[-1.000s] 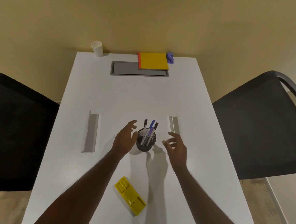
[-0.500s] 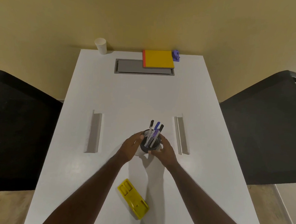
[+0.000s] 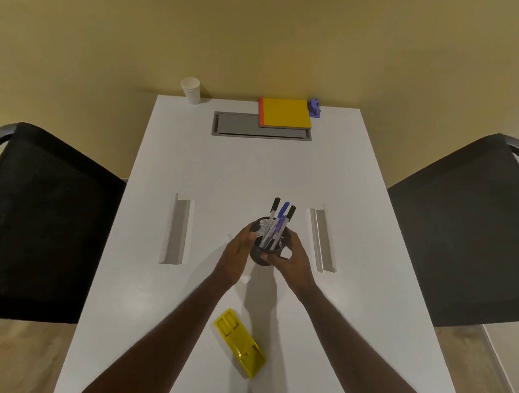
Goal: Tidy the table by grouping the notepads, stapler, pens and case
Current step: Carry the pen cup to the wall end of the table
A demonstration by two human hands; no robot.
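A: so where's the pen cup at?

B: mid-table, between two grey rails. Black mesh, round, with black and purple pens sticking out, leaning to the far right. Left hand wraps its left side, right hand curls round the front and right.

A: the rest?

B: yellow case lies near, notepads and purple stapler at the far edge.
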